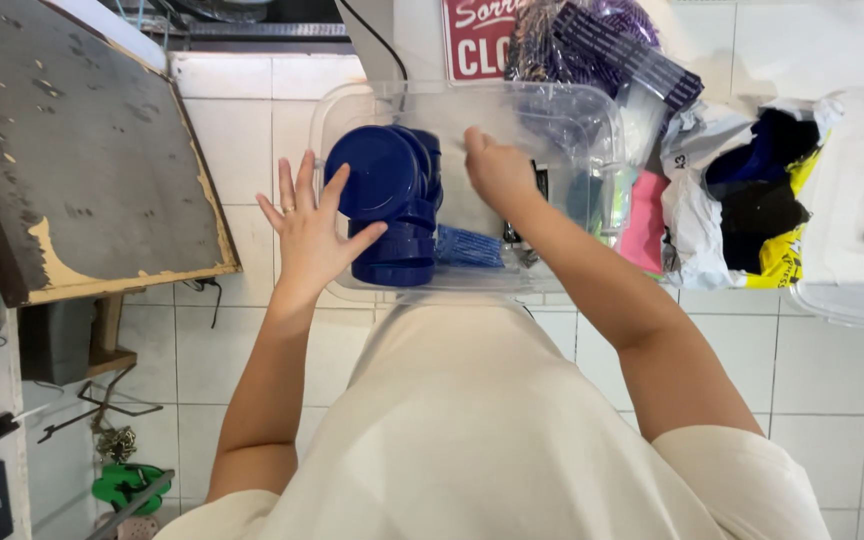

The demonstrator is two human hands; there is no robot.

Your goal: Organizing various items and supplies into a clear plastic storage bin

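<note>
A worn board [82,150] leans at the left; bags of clothes [742,200] and a white box [862,200] crowd the right. Between them, a clear plastic bin [572,120] sits on the tiled floor [822,370], holding stacked dark blue lids [392,200]. The left hand [307,230] presses flat, fingers spread, against the bin's left wall. The right hand [497,170] reaches inside; I cannot tell its grip.

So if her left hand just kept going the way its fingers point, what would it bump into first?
Most likely the dark blue round lids stacked in the clear plastic bin. The left hand lies open at the bin's left wall, thumb already against them, though depth is hard to judge.
</note>
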